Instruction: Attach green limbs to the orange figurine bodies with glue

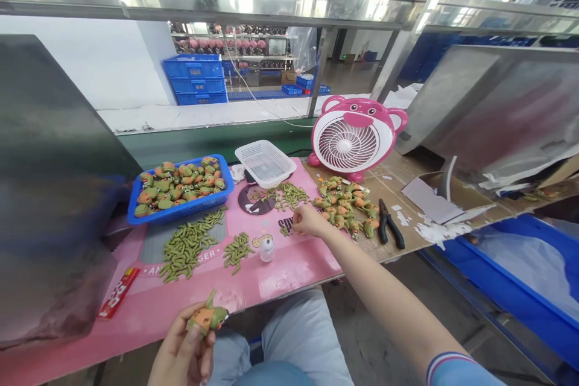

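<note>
My left hand [183,347] is closed around a small green-and-orange toy figure [205,318], holding it over the table's front edge with a thin green part sticking up. My right hand [310,221] reaches down to the pink mat [289,265], fingers pinched together beside a few small green pieces [284,231]; what is between the fingertips is hidden. Loose green pieces lie in several heaps, the largest heap [187,247] at left and another pile [289,195] behind my right hand. Right of that hand is a group of similar toy figures [346,205].
A blue tray [181,212] full of toy figures stands at back left, beside a white basket [266,164]. A pink fan [355,136] is at the back. Black-handled pliers [389,226] lie at right. A small clear bottle [266,250] and a red packet [118,294] rest on the mat.
</note>
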`<control>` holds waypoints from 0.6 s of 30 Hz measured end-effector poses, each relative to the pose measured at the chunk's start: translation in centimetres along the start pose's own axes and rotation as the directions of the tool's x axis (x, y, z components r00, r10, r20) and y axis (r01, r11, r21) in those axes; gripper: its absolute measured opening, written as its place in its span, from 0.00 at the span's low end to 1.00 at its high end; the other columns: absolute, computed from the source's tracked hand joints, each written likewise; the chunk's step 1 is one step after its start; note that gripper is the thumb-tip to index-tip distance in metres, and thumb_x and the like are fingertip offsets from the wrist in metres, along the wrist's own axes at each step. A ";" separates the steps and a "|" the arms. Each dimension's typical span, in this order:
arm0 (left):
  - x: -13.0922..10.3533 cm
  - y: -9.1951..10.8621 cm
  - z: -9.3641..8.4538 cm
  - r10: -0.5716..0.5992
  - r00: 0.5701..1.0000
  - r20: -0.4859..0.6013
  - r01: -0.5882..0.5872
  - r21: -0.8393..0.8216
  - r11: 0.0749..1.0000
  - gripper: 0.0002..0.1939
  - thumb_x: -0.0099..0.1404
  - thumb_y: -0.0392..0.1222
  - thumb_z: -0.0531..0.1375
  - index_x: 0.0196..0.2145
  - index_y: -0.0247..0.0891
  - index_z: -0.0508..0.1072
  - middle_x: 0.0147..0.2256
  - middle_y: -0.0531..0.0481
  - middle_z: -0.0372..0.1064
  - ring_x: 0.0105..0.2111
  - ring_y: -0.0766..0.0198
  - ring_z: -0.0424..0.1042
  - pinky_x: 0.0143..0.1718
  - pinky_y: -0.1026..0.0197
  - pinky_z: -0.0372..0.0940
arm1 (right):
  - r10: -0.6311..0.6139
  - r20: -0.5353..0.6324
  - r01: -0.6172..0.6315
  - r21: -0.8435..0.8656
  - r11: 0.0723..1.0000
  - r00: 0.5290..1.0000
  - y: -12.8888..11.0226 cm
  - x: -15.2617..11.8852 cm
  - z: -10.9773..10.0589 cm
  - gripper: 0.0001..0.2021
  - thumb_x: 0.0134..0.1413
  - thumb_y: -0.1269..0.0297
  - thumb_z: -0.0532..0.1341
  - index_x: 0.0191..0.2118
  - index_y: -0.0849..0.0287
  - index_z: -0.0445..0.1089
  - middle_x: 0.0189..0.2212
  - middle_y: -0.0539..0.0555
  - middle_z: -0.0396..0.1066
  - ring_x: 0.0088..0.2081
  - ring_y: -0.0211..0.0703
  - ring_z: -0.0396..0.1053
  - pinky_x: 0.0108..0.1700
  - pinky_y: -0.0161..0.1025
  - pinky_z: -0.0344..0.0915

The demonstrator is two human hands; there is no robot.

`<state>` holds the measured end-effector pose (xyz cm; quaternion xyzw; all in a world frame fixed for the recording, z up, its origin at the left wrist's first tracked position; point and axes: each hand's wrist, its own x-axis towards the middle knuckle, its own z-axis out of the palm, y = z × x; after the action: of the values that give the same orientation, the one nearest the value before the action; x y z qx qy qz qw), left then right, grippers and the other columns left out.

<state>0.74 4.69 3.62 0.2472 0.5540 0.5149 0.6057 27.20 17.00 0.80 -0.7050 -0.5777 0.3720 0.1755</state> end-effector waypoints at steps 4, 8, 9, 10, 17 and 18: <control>-0.7 0.4 1.1 -0.064 0.994 0.092 0.067 -0.027 0.997 0.23 0.41 0.54 0.68 0.30 0.36 0.68 0.14 0.57 0.65 0.09 0.77 0.53 0.10 0.74 0.48 | -0.191 -0.103 0.211 0.235 0.949 0.976 -1.2 -3.5 0.9 0.08 0.55 0.64 0.58 0.38 0.64 0.66 0.32 0.52 0.70 0.32 0.38 0.71 0.35 0.39 0.69; -0.7 0.5 2.2 -0.139 0.943 0.301 0.162 -0.052 0.985 0.23 0.42 0.56 0.66 0.28 0.36 0.67 0.14 0.58 0.64 0.08 0.78 0.52 0.09 0.75 0.47 | -0.384 -0.215 0.440 0.391 0.809 0.898 -4.0 -8.0 1.9 0.08 0.46 0.61 0.62 0.32 0.59 0.70 0.30 0.52 0.74 0.34 0.41 0.72 0.38 0.40 0.69; -0.6 0.4 2.4 -0.149 0.928 0.341 0.180 -0.059 0.982 0.23 0.42 0.56 0.66 0.29 0.36 0.67 0.14 0.58 0.64 0.08 0.79 0.51 0.08 0.75 0.46 | -0.425 -0.239 0.488 0.419 0.765 0.873 -4.8 -8.9 2.0 0.07 0.45 0.61 0.63 0.30 0.58 0.71 0.29 0.52 0.74 0.33 0.42 0.72 0.37 0.40 0.70; -0.5 0.3 2.6 -0.152 0.916 0.372 0.191 -0.069 0.979 0.23 0.43 0.57 0.66 0.29 0.37 0.67 0.14 0.58 0.64 0.08 0.79 0.51 0.08 0.75 0.45 | -0.464 -0.267 0.535 0.445 0.718 0.845 -5.4 -9.7 2.2 0.05 0.45 0.62 0.63 0.29 0.57 0.72 0.28 0.52 0.75 0.32 0.41 0.72 0.35 0.39 0.70; -0.4 0.4 3.1 -0.148 0.885 0.442 0.206 -0.085 0.975 0.22 0.45 0.56 0.65 0.29 0.36 0.66 0.15 0.57 0.66 0.07 0.80 0.51 0.07 0.76 0.46 | -0.567 -0.373 0.679 0.382 0.627 0.734 -7.2 -11.2 3.2 0.05 0.48 0.73 0.61 0.30 0.56 0.72 0.27 0.51 0.75 0.30 0.38 0.72 0.32 0.35 0.69; -0.5 0.5 3.2 -0.153 0.887 0.436 0.206 -0.077 0.976 0.23 0.44 0.57 0.66 0.28 0.36 0.66 0.15 0.58 0.66 0.07 0.80 0.50 0.07 0.76 0.46 | -0.584 -0.378 0.695 0.345 0.631 0.718 -7.2 -11.3 3.2 0.05 0.48 0.73 0.61 0.31 0.56 0.72 0.28 0.51 0.75 0.31 0.38 0.72 0.34 0.36 0.68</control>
<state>3.58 5.30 5.12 0.2645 0.3957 0.4225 0.7713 19.32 7.63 7.17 -0.4260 -0.6600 0.3270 0.5253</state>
